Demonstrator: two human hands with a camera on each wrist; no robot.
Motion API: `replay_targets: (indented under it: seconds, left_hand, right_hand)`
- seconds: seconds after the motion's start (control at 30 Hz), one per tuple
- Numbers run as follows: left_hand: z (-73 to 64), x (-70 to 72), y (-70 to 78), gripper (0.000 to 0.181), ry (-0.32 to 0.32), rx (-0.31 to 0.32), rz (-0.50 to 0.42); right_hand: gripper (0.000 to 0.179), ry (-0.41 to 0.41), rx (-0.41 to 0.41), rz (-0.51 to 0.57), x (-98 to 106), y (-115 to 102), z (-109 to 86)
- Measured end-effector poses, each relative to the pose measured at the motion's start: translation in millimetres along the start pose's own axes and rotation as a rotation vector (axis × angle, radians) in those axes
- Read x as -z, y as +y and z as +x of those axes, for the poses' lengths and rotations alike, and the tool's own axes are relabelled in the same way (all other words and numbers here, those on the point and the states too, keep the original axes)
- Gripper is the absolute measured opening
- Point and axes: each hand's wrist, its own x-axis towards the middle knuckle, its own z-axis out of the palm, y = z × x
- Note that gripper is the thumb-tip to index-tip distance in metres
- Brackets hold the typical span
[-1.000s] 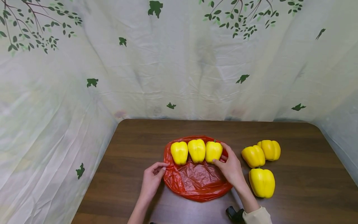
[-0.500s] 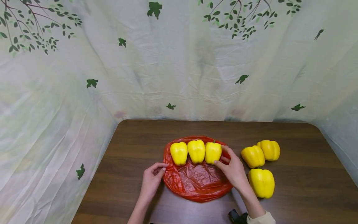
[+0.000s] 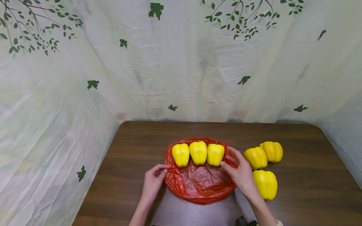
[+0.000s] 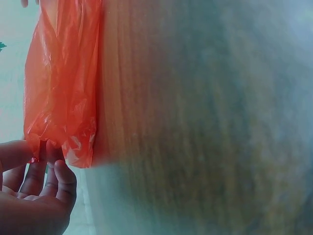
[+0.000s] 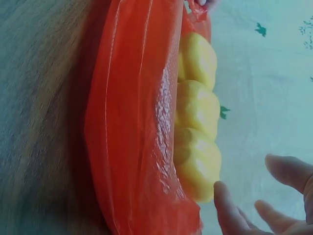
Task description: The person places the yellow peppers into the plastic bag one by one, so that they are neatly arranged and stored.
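A red plastic bag (image 3: 202, 182) lies spread open on the table, its rim rolled into a low ring. Along its far inner side three yellow bell peppers stand in a row: a left one (image 3: 180, 155), a middle one (image 3: 198, 153) and a right one (image 3: 216, 154) with a green stem. My left hand (image 3: 152, 182) pinches the bag's left rim between thumb and fingers, which the left wrist view shows close up. Beside the right pepper my right hand (image 3: 241, 174) has its fingers spread and holds nothing; in the right wrist view one fingertip (image 5: 220, 188) is right at that pepper.
Right of the bag, three more yellow bell peppers lie on the brown wooden table (image 3: 135, 141): two together at the back (image 3: 255, 158) and one nearer (image 3: 267, 185), partly behind the right forearm. A pale leaf-printed curtain (image 3: 186, 62) hangs behind the table.
My right hand has let go of the right pepper, drawing back to the right with its fingers opening. The left hand keeps its hold on the bag's rim.
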Motion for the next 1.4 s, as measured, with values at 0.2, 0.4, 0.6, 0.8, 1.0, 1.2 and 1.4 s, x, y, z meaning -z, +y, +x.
replay_targets:
  seconds: [0.2,0.4,0.6,0.8,1.0,1.2,1.4]
  left_hand:
    - [6.7,0.4,-20.5,0.016,0.015,0.002,0.008]
    - [6.6,-0.6,-23.0,0.017,0.025,-0.021,0.017]
    - [7.4,-0.9,-24.4,0.017,0.025,-0.015,0.017]
    - [7.0,-0.8,-23.7,0.017,0.027,-0.009,0.025]
    - [7.3,-1.3,-23.2,0.018,0.036,-0.020,0.035]
    - [7.3,-1.6,-23.9,0.018,0.036,-0.009,0.028]
    - [7.1,-1.1,-24.0,0.018,0.028,0.003,0.023]
  right_hand:
    - [0.065,0.008,0.021,0.082,8,4,-6.9]
    - [0.069,0.025,0.028,0.072,18,3,-14.1]
    - [0.067,0.052,0.052,0.048,26,5,-20.7]
    - [0.060,0.090,0.093,0.031,32,8,-25.5]
    - [0.058,0.125,0.102,0.005,40,12,-30.5]
    - [0.058,0.153,0.074,-0.030,48,14,-33.6]
    - [0.058,0.189,0.058,-0.088,56,14,-38.3]
